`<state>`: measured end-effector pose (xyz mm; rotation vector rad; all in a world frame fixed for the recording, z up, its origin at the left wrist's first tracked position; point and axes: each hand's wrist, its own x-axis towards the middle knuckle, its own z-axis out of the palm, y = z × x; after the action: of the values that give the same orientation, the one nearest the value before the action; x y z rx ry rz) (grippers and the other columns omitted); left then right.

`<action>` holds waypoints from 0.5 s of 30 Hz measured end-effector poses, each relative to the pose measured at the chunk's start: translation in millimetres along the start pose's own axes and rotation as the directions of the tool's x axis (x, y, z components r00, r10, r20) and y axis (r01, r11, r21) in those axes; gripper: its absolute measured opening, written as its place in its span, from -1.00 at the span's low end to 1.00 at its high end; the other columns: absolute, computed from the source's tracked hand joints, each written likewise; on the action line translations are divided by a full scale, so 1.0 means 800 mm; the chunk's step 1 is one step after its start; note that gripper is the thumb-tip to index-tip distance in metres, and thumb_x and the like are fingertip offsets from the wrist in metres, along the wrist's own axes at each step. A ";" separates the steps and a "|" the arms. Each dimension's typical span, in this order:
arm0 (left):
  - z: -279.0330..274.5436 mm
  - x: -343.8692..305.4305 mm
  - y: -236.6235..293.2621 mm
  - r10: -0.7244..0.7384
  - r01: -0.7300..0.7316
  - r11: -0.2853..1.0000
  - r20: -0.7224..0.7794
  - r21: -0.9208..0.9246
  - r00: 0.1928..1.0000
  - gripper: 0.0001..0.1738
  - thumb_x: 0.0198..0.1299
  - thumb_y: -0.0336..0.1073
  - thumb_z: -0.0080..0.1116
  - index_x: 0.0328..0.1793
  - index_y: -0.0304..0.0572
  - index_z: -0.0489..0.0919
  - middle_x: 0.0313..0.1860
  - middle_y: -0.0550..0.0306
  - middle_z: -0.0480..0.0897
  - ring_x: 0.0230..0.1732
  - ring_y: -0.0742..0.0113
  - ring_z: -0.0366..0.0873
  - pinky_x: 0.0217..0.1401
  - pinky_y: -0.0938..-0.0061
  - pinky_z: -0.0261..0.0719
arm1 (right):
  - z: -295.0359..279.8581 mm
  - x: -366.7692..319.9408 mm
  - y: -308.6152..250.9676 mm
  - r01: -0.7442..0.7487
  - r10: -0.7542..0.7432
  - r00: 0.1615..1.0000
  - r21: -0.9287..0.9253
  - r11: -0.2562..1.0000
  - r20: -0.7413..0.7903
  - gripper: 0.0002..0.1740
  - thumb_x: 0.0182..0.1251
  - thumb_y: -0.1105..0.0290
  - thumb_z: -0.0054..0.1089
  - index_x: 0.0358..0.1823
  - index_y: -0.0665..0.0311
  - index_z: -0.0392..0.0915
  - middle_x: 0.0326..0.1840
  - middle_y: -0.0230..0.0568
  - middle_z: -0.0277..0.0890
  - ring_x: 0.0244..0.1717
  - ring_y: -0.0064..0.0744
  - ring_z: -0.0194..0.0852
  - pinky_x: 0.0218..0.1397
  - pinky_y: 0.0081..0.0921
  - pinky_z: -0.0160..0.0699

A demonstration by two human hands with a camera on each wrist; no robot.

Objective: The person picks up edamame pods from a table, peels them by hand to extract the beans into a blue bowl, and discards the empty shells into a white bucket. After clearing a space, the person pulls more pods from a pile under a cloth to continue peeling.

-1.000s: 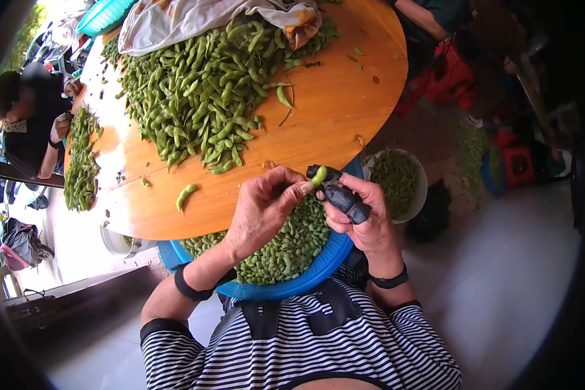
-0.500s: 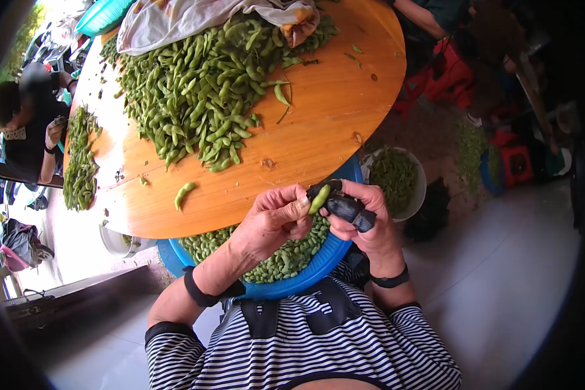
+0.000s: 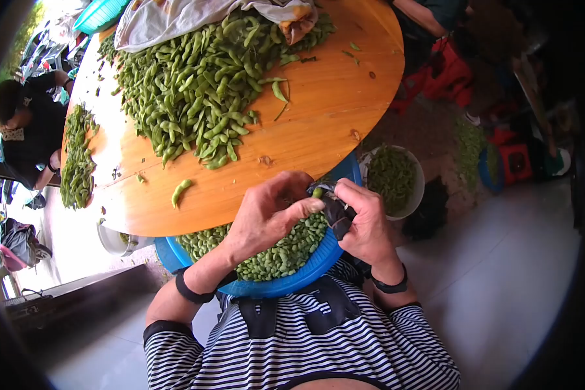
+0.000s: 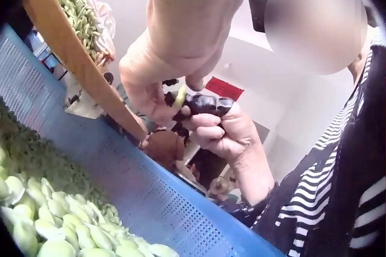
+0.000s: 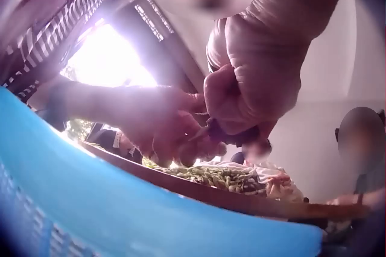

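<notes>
My left hand (image 3: 263, 214) pinches a green soybean pod (image 3: 317, 193) between thumb and fingers. In my right hand (image 3: 368, 231) is a short, shiny black thing (image 3: 338, 220) with a lumpy, wrapped look, gripped by curled fingers. The pod's end meets this black thing, and it shows pale green beside it in the left wrist view. Both hands work close together over a blue plastic basket (image 3: 276, 286), which holds many loose shelled beans (image 3: 286, 258). In the right wrist view the hands largely hide the pod.
The wooden table (image 3: 331, 110) carries a large heap of pods (image 3: 188, 84), partly under a cloth (image 3: 201, 23). One single pod (image 3: 181, 192) lies near its front edge. A white bucket (image 3: 419, 188) of green pods or husks stands on the right. Another person (image 3: 36, 130) sits at left.
The pod has turned from lying lengthwise in view to showing mostly its end. My right hand has rotated and dipped with the black thing, its thumb now over the top.
</notes>
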<state>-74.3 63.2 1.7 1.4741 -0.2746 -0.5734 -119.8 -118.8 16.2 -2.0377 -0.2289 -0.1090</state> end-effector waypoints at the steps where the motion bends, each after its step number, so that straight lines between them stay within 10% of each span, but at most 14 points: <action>1: -0.001 0.001 -0.003 -0.002 0.002 1.000 -0.004 -0.002 1.000 -0.62 0.33 -0.16 0.24 0.07 -0.34 0.54 -0.41 0.28 0.55 -0.40 0.60 0.43 -0.38 0.59 0.41 | 0.002 -0.001 -0.002 0.027 -0.026 1.000 -0.021 0.999 0.016 -0.79 -0.06 0.65 0.07 -0.31 0.44 0.40 -0.41 -0.02 0.33 -0.40 0.07 0.37 -0.35 -0.30 0.37; 10: -0.007 -0.005 0.009 0.058 -0.151 0.763 0.166 0.629 0.984 -0.68 0.31 -0.35 0.19 0.11 -0.37 0.50 -0.42 -0.15 0.57 -0.44 0.17 0.59 -0.38 0.42 0.48 | -0.006 -0.001 0.008 0.079 -0.073 0.994 -0.069 0.995 0.081 -0.77 -0.11 0.68 0.09 -0.33 0.44 0.39 -0.40 -0.01 0.31 -0.39 0.10 0.37 -0.36 -0.24 0.35; 14: -0.012 0.000 -0.011 0.241 -0.315 0.835 0.214 0.451 0.947 -0.65 0.35 -0.32 0.13 0.17 -0.36 0.47 -0.41 -0.06 0.61 -0.43 0.25 0.60 -0.35 0.41 0.49 | -0.005 -0.002 0.010 0.046 -0.039 0.995 -0.075 0.996 0.092 -0.77 -0.12 0.69 0.11 -0.36 0.44 0.36 -0.41 -0.01 0.31 -0.39 0.09 0.37 -0.38 -0.25 0.34; 15: -0.011 0.001 -0.008 0.020 -0.055 0.981 0.185 0.185 0.982 -0.64 0.39 -0.29 0.05 0.21 -0.35 0.45 -0.41 0.02 0.63 -0.43 0.30 0.59 -0.33 0.43 0.52 | -0.004 -0.002 0.009 0.045 -0.038 0.995 -0.075 0.996 0.092 -0.77 -0.12 0.69 0.11 -0.36 0.44 0.36 -0.41 -0.01 0.31 -0.39 0.09 0.37 -0.38 -0.25 0.34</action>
<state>-70.6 70.5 -5.4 1.5978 -0.5122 -0.6674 -119.9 -124.9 11.0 -2.1171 -0.3280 -0.0520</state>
